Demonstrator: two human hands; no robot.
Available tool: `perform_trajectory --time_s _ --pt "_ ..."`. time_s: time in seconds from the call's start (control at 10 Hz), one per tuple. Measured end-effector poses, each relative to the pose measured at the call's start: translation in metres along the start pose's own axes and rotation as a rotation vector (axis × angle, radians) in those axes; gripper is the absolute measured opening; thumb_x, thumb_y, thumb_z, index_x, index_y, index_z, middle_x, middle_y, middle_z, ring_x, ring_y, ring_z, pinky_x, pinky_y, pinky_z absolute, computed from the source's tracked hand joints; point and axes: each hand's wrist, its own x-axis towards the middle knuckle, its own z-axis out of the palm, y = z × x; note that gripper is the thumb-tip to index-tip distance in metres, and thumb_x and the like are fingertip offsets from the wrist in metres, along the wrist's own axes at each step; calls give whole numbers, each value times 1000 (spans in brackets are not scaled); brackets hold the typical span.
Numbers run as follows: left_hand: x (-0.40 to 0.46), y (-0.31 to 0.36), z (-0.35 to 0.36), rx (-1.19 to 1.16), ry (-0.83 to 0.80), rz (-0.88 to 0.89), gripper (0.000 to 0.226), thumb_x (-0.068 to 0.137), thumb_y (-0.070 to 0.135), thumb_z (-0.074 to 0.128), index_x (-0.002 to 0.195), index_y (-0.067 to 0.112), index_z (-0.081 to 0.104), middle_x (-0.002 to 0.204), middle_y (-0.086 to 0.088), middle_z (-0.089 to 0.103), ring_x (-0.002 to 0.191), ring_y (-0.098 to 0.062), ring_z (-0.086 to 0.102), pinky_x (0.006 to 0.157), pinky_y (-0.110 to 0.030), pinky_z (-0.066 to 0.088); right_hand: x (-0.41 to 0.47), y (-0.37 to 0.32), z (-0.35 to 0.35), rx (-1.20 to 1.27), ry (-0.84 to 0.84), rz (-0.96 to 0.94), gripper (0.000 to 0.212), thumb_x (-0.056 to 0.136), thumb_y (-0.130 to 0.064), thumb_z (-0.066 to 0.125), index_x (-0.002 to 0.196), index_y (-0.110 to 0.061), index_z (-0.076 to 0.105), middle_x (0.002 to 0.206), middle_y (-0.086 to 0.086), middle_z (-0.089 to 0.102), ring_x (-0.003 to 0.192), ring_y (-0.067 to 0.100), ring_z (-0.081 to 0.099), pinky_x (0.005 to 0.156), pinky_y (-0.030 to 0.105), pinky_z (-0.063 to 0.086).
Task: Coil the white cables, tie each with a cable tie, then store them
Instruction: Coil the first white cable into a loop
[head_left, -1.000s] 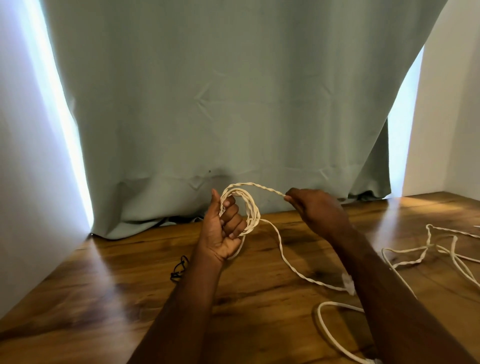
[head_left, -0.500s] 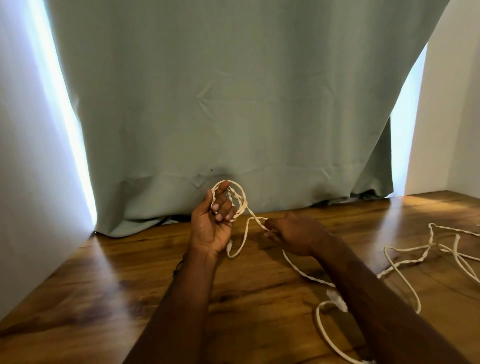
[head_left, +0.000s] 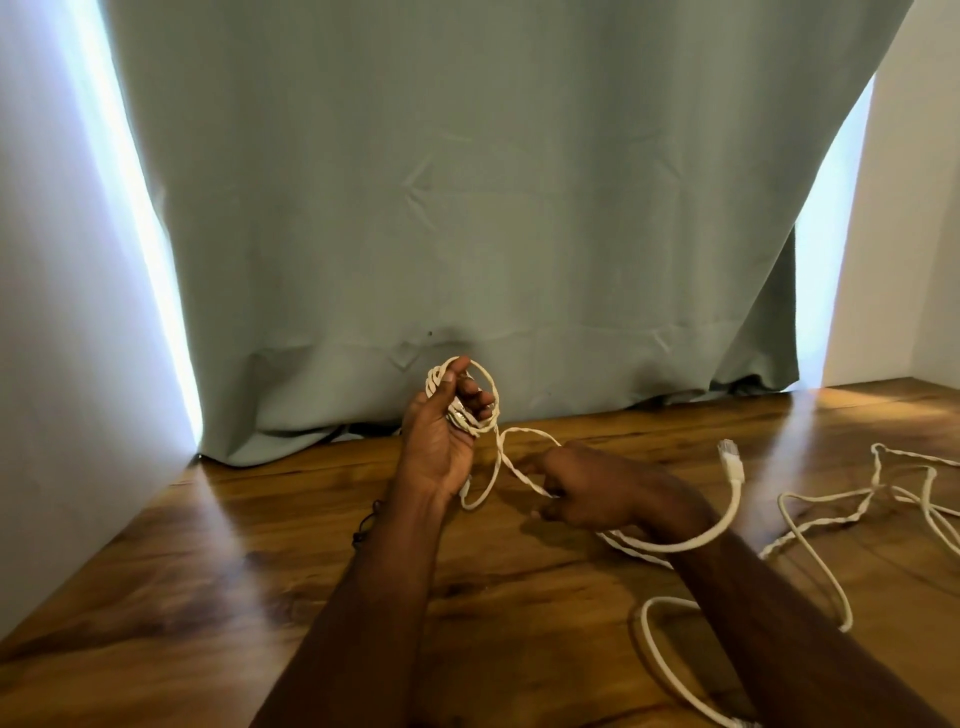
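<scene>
My left hand (head_left: 441, 441) is raised above the wooden floor and holds a small coil of white twisted cable (head_left: 488, 395) looped round its fingers. From the coil a strand drops to my right hand (head_left: 597, 488), which pinches the cable low and to the right. The free length runs under my right wrist; its clear plug end (head_left: 730, 457) sticks up behind the forearm. A second white cable (head_left: 852, 499) lies tangled on the floor at right. No cable tie is clearly visible.
A grey-green curtain (head_left: 467, 208) hangs straight ahead, down to the wooden floor (head_left: 208, 597). White walls stand at left and right. A small black item (head_left: 363, 525) lies on the floor beside my left forearm. More white cable (head_left: 670, 670) loops near my right forearm.
My right hand moved down and left from coil height to near the floor, drawing the strand along. The plug end swung up into view on the right. The coil in my left hand looks tighter.
</scene>
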Motion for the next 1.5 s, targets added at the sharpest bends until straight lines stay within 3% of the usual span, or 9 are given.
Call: perform_trajectory --time_s 0.1,0.2,0.4,0.6,0.9,1.0,1.1,1.3,1.5 --pt "-5 -8 9 159 10 -5 21 103 13 42 111 5 59 66 -3 63 68 -22 72 60 -28 56 1 -1 3 137 -59 -63 59 95 -19 69 150 -19 46 126 8 68 78 7 68 65 23 52" --pt "-13 -19 15 484 -32 0 18 104 17 45 110 6 58 60 -3 60 60 -22 69 56 -28 50 -4 0 5 450 -125 -124 45 95 -13 69 138 -15 58 73 2 67 42 6 52 44 21 43" --pt "-23 -33 15 803 -74 57 19 100 9 52 82 11 59 60 -8 52 50 -12 49 50 -25 40 -13 16 -6 1025 -141 -53 27 91 -8 71 116 1 69 64 4 65 39 6 50 43 19 42" --pt "-19 -40 21 592 118 -19 26 91 8 55 66 13 59 58 -5 51 52 -17 46 48 -23 38 -14 14 -8 1400 -65 -11 27 106 -16 48 121 -3 65 82 19 71 60 20 71 56 29 60" --pt "-11 -34 13 362 366 -321 36 80 27 56 95 -3 68 82 -20 65 64 -31 62 60 -32 53 -25 12 -5 1228 -248 -279 69 92 12 60 149 -24 43 132 27 62 97 38 71 84 46 62" --pt "0 -44 0 426 210 -420 44 84 36 56 110 1 59 75 -10 55 52 -21 53 53 -26 46 -19 -3 -6 1333 61 -226 30 99 -19 57 126 -7 63 112 27 70 76 29 70 66 36 61" --pt "-9 -43 3 378 41 -454 20 93 27 53 100 8 56 57 1 52 38 -9 49 43 -17 40 -8 -7 -4 1407 338 -120 29 104 -25 50 105 0 65 83 20 71 54 18 63 48 25 53" --pt "-22 -42 7 489 -320 -470 30 101 43 48 87 17 50 50 8 34 34 -2 26 41 -22 15 -7 2 -10 1431 472 105 35 101 -32 58 80 -5 63 59 8 63 39 9 50 37 18 40" --pt "-22 -34 8 266 -373 -417 27 96 33 56 81 9 55 44 6 28 28 -3 23 35 -14 15 -32 20 -29 1059 406 299 46 89 -54 68 62 -18 62 50 3 53 35 10 35 38 19 25"
